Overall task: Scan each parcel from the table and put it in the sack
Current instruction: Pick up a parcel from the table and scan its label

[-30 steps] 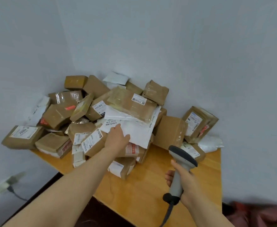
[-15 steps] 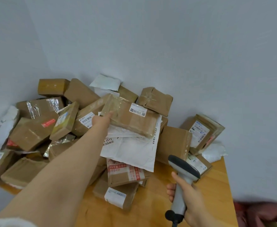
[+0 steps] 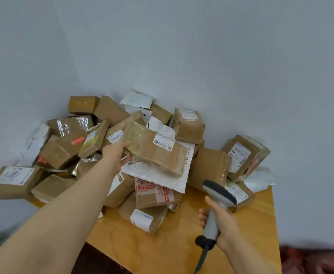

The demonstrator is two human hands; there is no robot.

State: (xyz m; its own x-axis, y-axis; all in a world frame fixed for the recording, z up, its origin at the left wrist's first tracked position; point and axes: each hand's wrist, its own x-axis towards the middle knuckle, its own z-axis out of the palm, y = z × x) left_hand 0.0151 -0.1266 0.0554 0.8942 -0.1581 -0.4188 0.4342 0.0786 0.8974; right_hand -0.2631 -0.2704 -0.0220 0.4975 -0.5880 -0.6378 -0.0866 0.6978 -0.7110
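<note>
**One long parcel (image 3: 156, 155) gripped, scan pending**

Left hand (image 3: 115, 153) now grips the 9 o'clock end of the long parcel, thumb on the top face and fingers beneath. A second ago this hand lay flat on the white mailer (image 3: 162, 175) lower in the heap (image 3: 63, 151). Half a second ago it had only just reached this end.

The parcel is at the centre of the heap with its 3 o'clock end resting on the white mailer. The gripped end looks slightly raised, but from this angle I cannot tell whether it is clear of the stack. Its label (image 3: 163, 144) faces up, uncovered.

Right hand (image 3: 223, 222) is wrapped round the handle of the scanner (image 3: 218, 191), at 5 o'clock from the heap and above the table (image 3: 182, 250). It has hardly moved over the last second and is not yet raised to the label.

Reading: choosing is done and the pick is under way. Next, either the parcel comes toward the scanner or the scanner goes up to the label. Many parcels remain on the table, so the task is at an early stage.

Dark red cloth (image 3: 316, 260) at 4 o'clock, on the frame edge, may be the sack, but it is too blurred to confirm.

Risk: pulling the parcel could drag the mailer beneath it and loosen its neighbours.
</note>
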